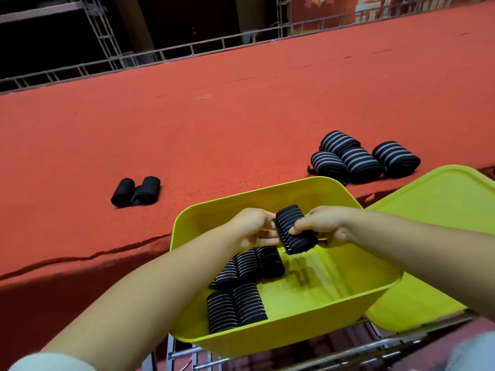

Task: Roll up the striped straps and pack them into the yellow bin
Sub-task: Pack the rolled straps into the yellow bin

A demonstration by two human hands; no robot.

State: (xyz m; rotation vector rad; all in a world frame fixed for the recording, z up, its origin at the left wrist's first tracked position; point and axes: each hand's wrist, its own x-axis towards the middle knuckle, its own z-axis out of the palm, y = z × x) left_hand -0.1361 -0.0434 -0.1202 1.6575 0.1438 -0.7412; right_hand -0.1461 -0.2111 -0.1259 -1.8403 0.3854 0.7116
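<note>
A rolled black strap with thin white stripes (294, 230) is held above the yellow bin (316, 330). My left hand (254, 228) pinches its left end and my right hand (325, 226) grips its right side. Several rolled striped straps (245, 286) lie inside the bin against its left wall. Several larger rolled straps (364, 158) sit on the red table beyond the bin to the right. Two more dark rolls (136, 191) lie on the table to the left.
The bin's yellow lid (442, 210) leans at the right, partly under the bin. The red-covered table (214, 116) stretches far back to a metal truss railing (187, 49). A metal rack (294, 360) sits under the bin.
</note>
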